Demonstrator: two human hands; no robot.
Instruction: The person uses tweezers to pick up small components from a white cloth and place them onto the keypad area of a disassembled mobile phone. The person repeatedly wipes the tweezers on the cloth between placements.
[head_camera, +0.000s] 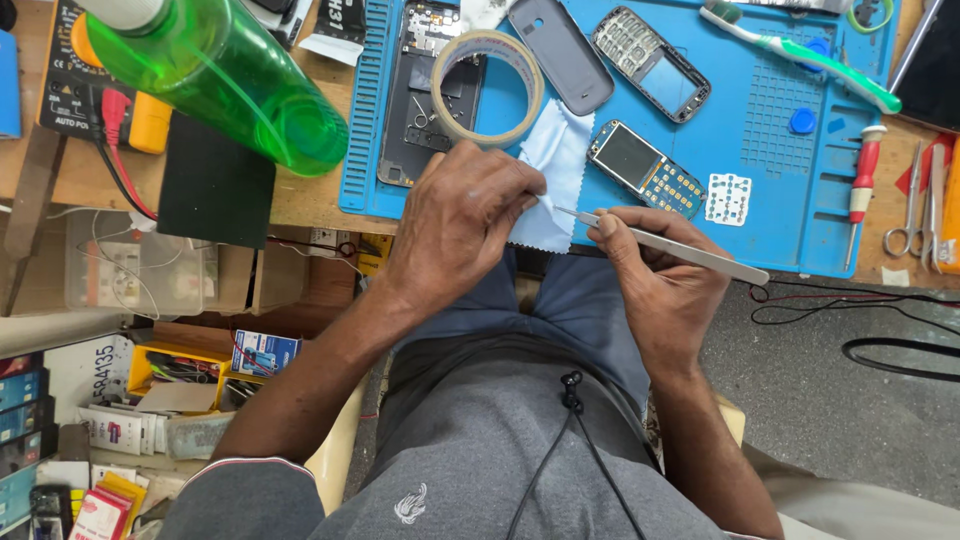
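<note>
Here our right hand (655, 265) pinches metal tweezers (665, 245), tips pointing to nine o'clock — our left hand (465, 215), fingers pressed together, grips something small, hidden, beside a blue cloth (555, 165).

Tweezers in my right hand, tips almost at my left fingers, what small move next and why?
Probably ease the tweezers tips a little further left to pinch the small pale piece in the left hand, since they point at it and look just short of it.

blue mat (770, 215), green bottle (225, 70), silver tweezers (665, 245)
</note>
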